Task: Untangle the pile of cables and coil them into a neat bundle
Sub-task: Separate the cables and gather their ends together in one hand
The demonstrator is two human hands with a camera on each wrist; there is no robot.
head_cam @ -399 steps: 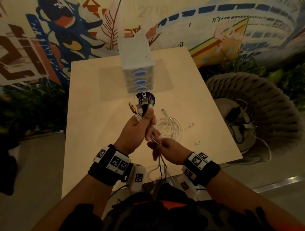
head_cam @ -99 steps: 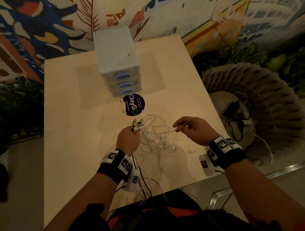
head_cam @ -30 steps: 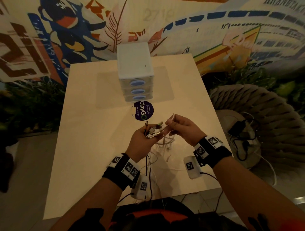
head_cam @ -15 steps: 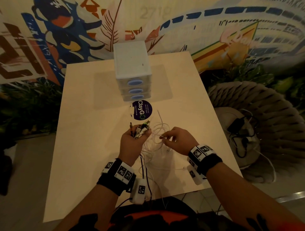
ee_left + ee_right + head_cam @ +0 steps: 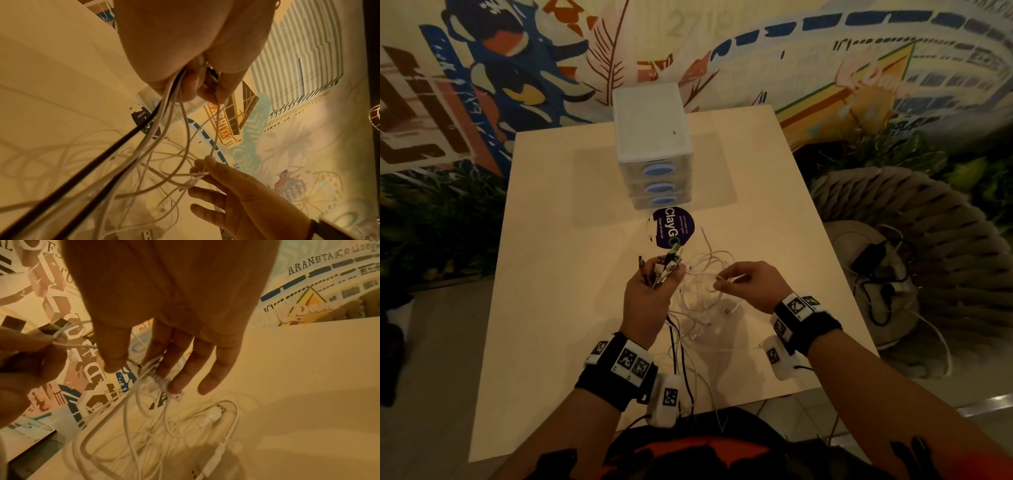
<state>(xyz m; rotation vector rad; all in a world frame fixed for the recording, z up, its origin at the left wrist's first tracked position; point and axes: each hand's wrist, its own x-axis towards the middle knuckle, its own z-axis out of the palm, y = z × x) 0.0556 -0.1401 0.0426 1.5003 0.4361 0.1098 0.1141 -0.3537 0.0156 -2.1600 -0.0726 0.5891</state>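
Tangled thin white cables [image 5: 702, 291] lie in loose loops on the pale beige square table [image 5: 558, 274], between the person's two hands, with some strands lifted off the surface. The left hand [image 5: 649, 294] is closed in a fist around a bunch of cable ends, white and black; their metal and green-tipped connector plugs [image 5: 667, 265] stick up out of the top of the fist, and the gripped strands hang down below it toward the table's near edge. The right hand [image 5: 751, 284] pinches a single white strand between thumb and forefinger, while its other fingers [image 5: 213, 369] are spread and nearly straight above the pile. Just beyond the hands a round dark purple sticker [image 5: 671, 228] lies flat on the table, and behind it stands a small white plastic drawer unit [image 5: 654, 147] with three blue oval handles.
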